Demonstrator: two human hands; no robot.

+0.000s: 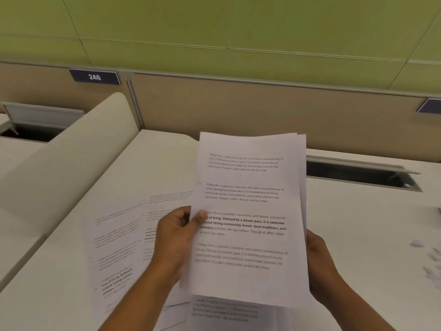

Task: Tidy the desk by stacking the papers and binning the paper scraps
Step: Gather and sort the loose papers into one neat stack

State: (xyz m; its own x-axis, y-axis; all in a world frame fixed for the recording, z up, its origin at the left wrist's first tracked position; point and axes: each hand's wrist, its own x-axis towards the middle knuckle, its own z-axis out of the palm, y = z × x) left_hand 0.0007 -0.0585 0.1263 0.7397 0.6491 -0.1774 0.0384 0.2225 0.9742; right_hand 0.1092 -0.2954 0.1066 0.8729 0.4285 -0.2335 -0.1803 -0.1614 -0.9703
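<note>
Fingers of the left hand point(176, 232) were curled round the left edge of a sheaf of printed papers point(248, 218), the thumb point(199, 217) pressed flat on the top sheet's text. Opposite, the right hand point(319, 266) gripped the sheaf's right edge, its fingers hidden behind the pages, so how tightly they closed could not be told. Both hands held the sheaf raised off the white desk point(358, 235), tilted toward the camera, its long axis running from near to far and the printed lines reading upright.

Beneath and left of the sheaf, loose printed sheets point(119, 240) lay fanned across the desk, partly covered by the left forearm and by the held pages; another sheet point(226, 314) showed just under the sheaf's lower edge. At the right border, small blurred paper scraps point(424, 256) lay well apart from the hands. Farther back, an open cable slot point(358, 174) ran along the desk's rear edge. A beige divider point(262, 108) stood behind, carrying a dark plate numbered 246 point(94, 77), with a green wall point(214, 27) beyond.
</note>
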